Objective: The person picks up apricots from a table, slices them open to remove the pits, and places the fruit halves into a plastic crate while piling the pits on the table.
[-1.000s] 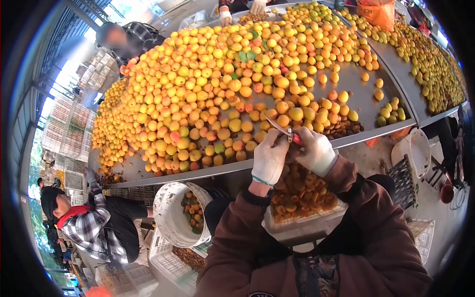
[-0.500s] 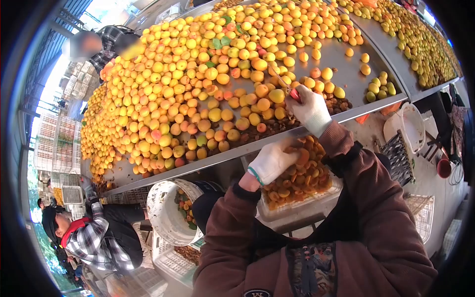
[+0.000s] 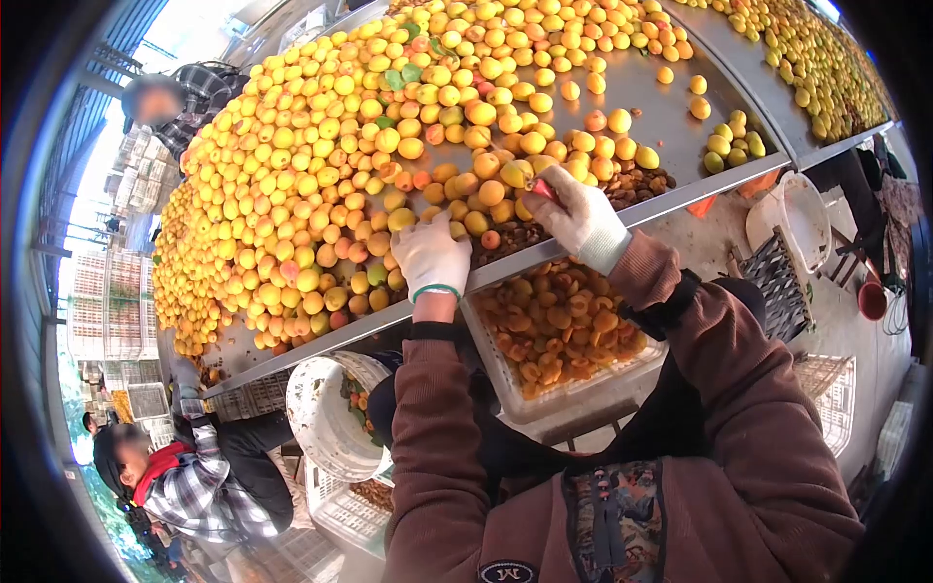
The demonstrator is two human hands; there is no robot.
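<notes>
Yellow-orange fruits (image 3: pixel 321 165) cover much of the metal table (image 3: pixel 680 199). My left hand (image 3: pixel 432 257), in a white glove, is over the fruits near the table's edge, its fingers spread against them; no fruit shows in its grip. Gloved too, my right hand (image 3: pixel 575 216) is closed round a small tool with a red handle (image 3: pixel 544 189), close to the fruits at the edge. Dark pits lie beside and behind the right hand. Below the edge, a white crate (image 3: pixel 530 406) holds orange fruit halves (image 3: pixel 559 325).
A white bucket (image 3: pixel 311 408) with some fruits stands left of the crate. Another bucket (image 3: pixel 797 228) is at the right. One person (image 3: pixel 194 486) sits at the lower left; another person (image 3: pixel 199 97) is beyond the table. Greenish fruits (image 3: pixel 734 146) lie at the table's right.
My left hand has gone from above the crate up to the fruits on the table, and its fingers have spread. My right hand has shifted slightly left with the tool. The view has tilted a little.
</notes>
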